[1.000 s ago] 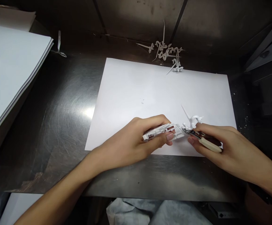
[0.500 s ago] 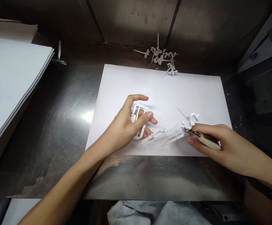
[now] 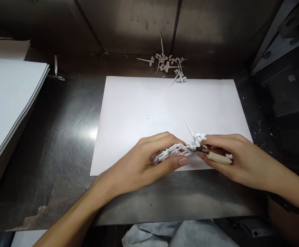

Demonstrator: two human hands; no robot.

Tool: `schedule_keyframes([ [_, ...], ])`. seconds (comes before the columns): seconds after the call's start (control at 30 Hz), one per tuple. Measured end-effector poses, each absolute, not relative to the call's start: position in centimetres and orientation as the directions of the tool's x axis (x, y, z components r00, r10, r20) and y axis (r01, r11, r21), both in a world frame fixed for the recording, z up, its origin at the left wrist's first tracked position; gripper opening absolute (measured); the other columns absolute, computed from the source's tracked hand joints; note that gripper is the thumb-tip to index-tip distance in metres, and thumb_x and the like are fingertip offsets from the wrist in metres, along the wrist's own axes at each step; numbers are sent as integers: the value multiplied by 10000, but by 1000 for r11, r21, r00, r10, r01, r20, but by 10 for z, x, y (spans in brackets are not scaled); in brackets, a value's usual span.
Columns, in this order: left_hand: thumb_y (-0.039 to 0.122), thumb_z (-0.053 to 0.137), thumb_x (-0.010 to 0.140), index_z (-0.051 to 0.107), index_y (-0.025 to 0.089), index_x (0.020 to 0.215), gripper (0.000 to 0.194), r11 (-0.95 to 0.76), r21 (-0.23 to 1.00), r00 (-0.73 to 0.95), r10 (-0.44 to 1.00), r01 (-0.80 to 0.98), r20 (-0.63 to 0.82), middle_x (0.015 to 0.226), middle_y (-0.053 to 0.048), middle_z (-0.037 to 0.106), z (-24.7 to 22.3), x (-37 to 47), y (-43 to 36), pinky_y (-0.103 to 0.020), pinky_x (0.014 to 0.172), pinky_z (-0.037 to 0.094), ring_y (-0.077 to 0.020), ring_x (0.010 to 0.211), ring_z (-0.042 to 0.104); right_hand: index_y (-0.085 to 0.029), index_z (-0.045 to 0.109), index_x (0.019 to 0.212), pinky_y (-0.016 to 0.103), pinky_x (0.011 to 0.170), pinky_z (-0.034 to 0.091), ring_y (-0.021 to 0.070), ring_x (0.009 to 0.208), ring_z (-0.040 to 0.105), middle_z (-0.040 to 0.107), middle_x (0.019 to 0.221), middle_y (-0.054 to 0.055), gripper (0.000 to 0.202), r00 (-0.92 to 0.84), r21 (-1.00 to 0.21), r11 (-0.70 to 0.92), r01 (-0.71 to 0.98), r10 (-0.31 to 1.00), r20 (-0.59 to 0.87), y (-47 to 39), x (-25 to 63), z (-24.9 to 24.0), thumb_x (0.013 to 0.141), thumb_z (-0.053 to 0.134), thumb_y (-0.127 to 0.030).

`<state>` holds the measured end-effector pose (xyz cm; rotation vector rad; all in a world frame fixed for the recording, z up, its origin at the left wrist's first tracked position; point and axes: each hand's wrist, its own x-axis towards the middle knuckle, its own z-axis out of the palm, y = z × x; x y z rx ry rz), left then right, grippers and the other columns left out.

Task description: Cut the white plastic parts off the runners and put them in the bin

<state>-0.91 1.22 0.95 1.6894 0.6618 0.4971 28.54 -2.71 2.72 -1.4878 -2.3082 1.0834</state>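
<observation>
While the left hand [image 3: 149, 161] pinches a white plastic lattice frame [image 3: 171, 152] between thumb and curled fingers, the right hand [image 3: 231, 156] clasps beige-handled metal nippers [image 3: 211, 154], their tip at the frame's right end.

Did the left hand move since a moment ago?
Yes. The left hand came back toward the near edge of the white paper and now grips the white plastic frame beside the right hand.
</observation>
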Motion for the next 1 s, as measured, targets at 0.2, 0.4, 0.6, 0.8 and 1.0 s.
schedule_keyframes([
  [0.2,348,634,1194,729,227,1211,155,-190,961,767,641,202,-35,1073,43,715,9,-5,10,-212,866,458,-103,943,653,-247,596,943,341,683,399,230,754,625,709,912,23,146,-494,-635,281,720,850,-184,-30,285,26,1078,634,-204],
  [0.4,352,649,1188,729,230,1214,148,-222,956,767,642,191,-4,1087,52,732,8,-6,10,-194,837,451,-80,891,651,-245,598,981,339,670,377,199,723,544,627,877,-10,130,-529,-633,322,704,832,-166,-28,287,24,1082,632,-170],
  [0.6,359,643,1190,726,190,1219,190,-300,935,762,645,190,52,1042,26,697,3,-6,8,-214,797,439,-89,848,629,-246,548,979,340,731,386,206,827,528,566,935,-11,147,-550,-613,388,689,830,-93,-25,287,24,1094,605,-173],
  [0.8,389,606,1206,724,196,1196,227,-298,937,762,645,184,56,988,38,684,4,-7,9,-211,789,429,-86,839,623,-270,606,1099,346,696,416,203,786,549,586,928,-30,77,-453,-616,254,745,871,-190,-28,288,27,1070,665,-228],
  [1.0,389,557,1223,707,188,1207,251,-342,930,779,617,137,112,1036,15,693,1,-5,8,-222,815,438,-105,880,626,-252,499,952,373,687,370,229,752,513,550,893,-3,170,-500,-554,349,756,854,-146,-26,285,27,1058,584,-150],
])
